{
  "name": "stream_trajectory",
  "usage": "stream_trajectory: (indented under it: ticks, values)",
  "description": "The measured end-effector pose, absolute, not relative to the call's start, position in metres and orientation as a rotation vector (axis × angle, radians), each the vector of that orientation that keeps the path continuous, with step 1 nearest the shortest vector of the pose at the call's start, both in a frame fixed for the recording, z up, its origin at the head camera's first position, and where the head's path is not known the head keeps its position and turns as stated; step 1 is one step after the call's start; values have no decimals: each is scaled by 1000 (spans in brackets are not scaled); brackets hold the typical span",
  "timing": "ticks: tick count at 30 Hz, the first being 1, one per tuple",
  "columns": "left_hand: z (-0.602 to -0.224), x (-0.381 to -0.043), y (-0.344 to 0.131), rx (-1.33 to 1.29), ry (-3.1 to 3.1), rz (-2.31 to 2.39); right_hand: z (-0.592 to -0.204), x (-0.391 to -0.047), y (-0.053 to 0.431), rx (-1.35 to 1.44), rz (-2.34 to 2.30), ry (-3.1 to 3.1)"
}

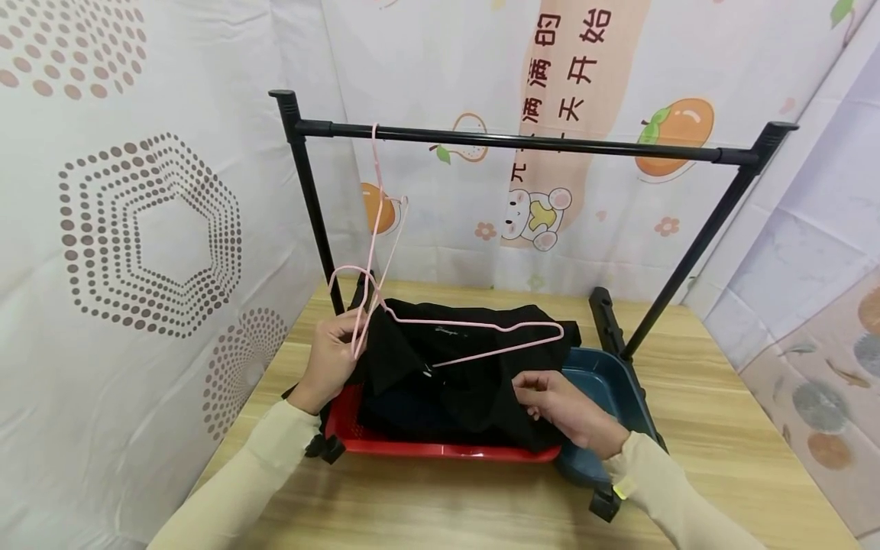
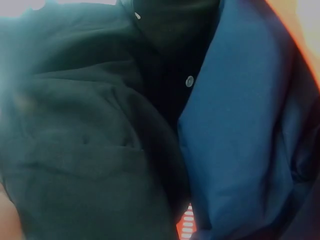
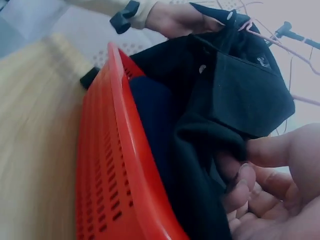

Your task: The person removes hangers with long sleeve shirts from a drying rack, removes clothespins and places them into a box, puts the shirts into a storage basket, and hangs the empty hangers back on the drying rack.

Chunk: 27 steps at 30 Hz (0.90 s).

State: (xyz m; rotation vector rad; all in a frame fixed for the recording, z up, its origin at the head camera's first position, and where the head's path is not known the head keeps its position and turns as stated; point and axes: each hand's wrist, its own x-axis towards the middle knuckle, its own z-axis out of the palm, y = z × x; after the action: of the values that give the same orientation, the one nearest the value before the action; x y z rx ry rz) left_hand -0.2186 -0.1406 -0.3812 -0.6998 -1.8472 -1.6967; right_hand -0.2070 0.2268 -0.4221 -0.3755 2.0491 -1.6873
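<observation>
A black shirt (image 1: 474, 397) with small pale buttons lies bunched over the red basket (image 1: 447, 451). My left hand (image 1: 333, 363) grips it at the upper left, near the neck of a pink hanger (image 1: 474, 324) whose right arm stretches across the shirt. My right hand (image 1: 560, 405) pinches the shirt's right side between thumb and fingers, seen closely in the right wrist view beside the shirt's fold (image 3: 210, 135). Another pink hanger (image 1: 376, 221) hangs edge-on from the rail, its lower end overlapping my left hand. Dark cloth (image 2: 90, 165) fills the left wrist view.
A black rail (image 1: 509, 140) on a stand spans above the basket. To the right sits a blue basin (image 1: 598, 374), partly behind my right arm. Navy cloth (image 3: 152, 110) lies in the basket. Everything stands on a wooden table (image 1: 715, 412) before printed curtains.
</observation>
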Motion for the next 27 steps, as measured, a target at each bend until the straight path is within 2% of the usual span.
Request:
stream_trajectory:
  ticks: [4,11,14,18,23,27]
  values:
    - [-383,-218,-144,-713,-1879,-1705,-415,-210,232,-397,-1645,2189]
    - [-385,-220,-145,-802,-1899,-1686,-388,-217,258,-409,-1932,2223]
    - [-386,-220,-146,-804,-1912,-1676,-373,-216,266,-585,-1922,2377]
    - [-387,-221,-145,-782,-1946,-1657,-360,-210,265,-915,-1617,2758]
    - [-387,-222,-142,-770,-1996,-1637,-361,-206,254,-1288,-1087,3178]
    - [-386,-220,-138,-800,-2030,-1579,-366,-207,245,-1451,-918,3295]
